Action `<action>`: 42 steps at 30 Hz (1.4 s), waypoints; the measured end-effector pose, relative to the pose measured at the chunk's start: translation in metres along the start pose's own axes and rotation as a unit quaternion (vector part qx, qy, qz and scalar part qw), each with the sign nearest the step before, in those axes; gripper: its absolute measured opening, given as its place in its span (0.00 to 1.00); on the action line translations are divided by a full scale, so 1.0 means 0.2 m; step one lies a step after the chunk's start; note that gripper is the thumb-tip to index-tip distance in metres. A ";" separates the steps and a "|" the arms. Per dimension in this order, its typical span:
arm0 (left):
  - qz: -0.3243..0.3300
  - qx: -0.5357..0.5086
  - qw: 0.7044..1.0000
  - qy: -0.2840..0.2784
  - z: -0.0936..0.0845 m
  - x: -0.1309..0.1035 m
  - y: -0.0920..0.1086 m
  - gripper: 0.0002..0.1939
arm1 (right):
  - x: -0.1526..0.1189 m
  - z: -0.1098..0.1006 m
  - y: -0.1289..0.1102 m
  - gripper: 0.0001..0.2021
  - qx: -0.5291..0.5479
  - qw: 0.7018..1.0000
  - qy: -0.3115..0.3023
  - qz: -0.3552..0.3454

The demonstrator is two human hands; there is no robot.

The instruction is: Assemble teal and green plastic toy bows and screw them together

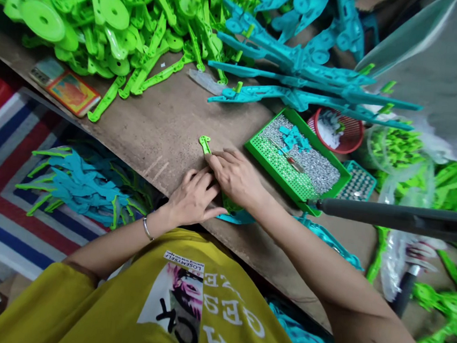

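Note:
Both of my hands meet over a lime-green plastic arm (205, 145) at the table's front edge. Its hooked end sticks out beyond my fingers, and its middle is hidden under them. My right hand (238, 179) lies over it, fingers together and pressed down on it. Bent fingers of my left hand (193, 198) grip the part from the near side, with the thumb stretched out to the right. A blue plastic piece (240, 217) shows below my right wrist, joined to or touching the green part; I cannot tell which.
A green basket (255, 142) holds many screws, small blue pieces and a screwdriver (295, 164). Behind are a green heap (106, 14) and stacked blue frames (299, 65). A dark rod-shaped tool (389, 215) juts in from the right. Assembled parts (86, 182) fill a striped bag below.

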State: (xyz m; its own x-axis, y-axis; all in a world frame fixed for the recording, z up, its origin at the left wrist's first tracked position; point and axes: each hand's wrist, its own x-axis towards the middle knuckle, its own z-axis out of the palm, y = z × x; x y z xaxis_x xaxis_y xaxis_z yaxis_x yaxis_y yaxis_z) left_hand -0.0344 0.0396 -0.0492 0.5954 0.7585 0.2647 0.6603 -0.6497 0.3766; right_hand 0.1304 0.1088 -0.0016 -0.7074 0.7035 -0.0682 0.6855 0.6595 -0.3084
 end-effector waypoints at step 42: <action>0.006 0.001 0.999 0.041 0.00 0.00 0.00 0.28 | 0.11 0.01 -0.07 0.25 0.081 0.988 0.079 0.102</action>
State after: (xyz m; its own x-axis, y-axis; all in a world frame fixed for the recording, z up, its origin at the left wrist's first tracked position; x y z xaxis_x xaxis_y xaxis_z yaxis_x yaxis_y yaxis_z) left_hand -0.0337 0.0394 -0.0492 0.5631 0.7525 0.3415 0.6543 -0.6585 0.3720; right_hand 0.1047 0.1141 -0.0011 -0.5133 0.8582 0.0017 0.7649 0.4584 -0.4525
